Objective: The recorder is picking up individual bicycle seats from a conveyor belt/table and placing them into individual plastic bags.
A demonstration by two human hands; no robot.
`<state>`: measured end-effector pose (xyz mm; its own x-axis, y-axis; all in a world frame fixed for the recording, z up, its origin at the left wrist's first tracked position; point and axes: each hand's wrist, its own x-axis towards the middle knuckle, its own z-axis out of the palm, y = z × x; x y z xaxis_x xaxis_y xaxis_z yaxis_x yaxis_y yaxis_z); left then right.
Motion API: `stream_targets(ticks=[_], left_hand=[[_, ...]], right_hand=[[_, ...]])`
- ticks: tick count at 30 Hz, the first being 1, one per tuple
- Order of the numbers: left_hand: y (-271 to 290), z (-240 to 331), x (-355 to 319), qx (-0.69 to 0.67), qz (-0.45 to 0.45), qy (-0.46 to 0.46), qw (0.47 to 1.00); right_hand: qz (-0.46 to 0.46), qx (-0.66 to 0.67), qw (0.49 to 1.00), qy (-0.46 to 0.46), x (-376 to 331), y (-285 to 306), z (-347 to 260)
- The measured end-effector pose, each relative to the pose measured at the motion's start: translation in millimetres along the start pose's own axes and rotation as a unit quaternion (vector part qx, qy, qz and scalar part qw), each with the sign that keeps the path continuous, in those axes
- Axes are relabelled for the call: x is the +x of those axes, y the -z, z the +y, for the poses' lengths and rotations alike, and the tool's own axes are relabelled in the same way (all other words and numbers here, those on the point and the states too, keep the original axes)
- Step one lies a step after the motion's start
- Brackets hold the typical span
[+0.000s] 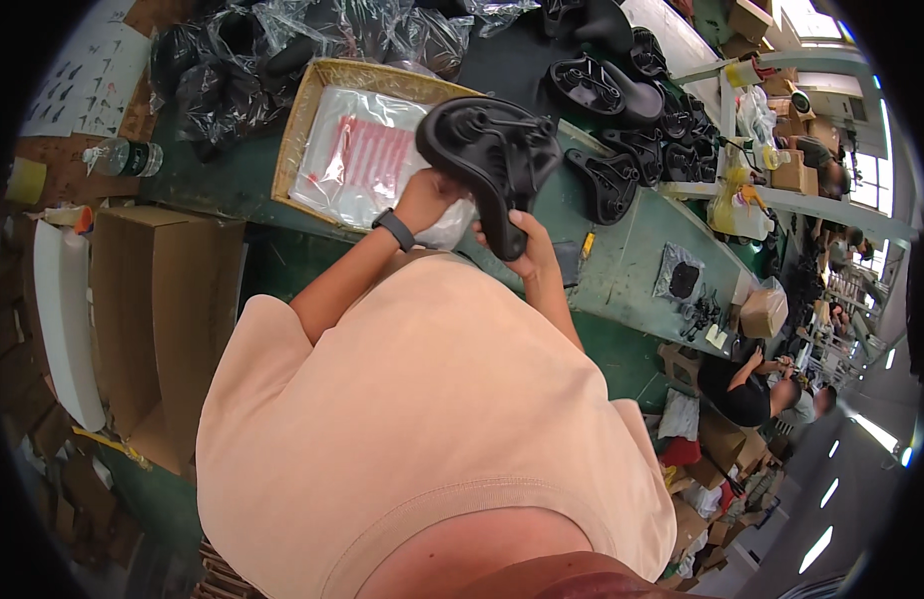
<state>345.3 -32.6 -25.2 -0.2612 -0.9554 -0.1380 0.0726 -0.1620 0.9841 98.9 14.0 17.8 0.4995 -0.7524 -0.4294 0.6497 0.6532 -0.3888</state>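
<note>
A black bicycle saddle [490,150] is held up in front of me, its ribbed underside turned toward me and its narrow nose pointing down. My left hand [429,203], with a dark band on the wrist, is closed on the saddle's left side; its fingertips are partly hidden. Lower down, my right hand [528,250] grips the nose, thumb on the near face. Behind the saddle lies a yellow-rimmed tray [300,130] filled with clear plastic bags [367,155] marked with red print.
Saddles wrapped in clear plastic [232,75] are heaped at the far left of the green table [632,285]. Several bare saddles [604,185] lie to the right. A yellow cutter [588,244] rests near my right hand. Cardboard boxes [168,319] stand at left; another person [736,389] sits right.
</note>
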Motion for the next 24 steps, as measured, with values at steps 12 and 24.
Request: stream_targets(ticks=[12, 24], left_hand=[[29.8, 95.0, -94.8, -0.359, 0.026, 0.193, 0.913], [95.1, 131.6, -95.2, -0.241, 0.138, 0.132, 0.952]], right_hand=[[-0.058, 0.046, 0.995, -0.065, -2.9, -89.2, -12.2], [-0.187, -0.075, 0.974, 0.107, -63.2, -100.1, -52.0]])
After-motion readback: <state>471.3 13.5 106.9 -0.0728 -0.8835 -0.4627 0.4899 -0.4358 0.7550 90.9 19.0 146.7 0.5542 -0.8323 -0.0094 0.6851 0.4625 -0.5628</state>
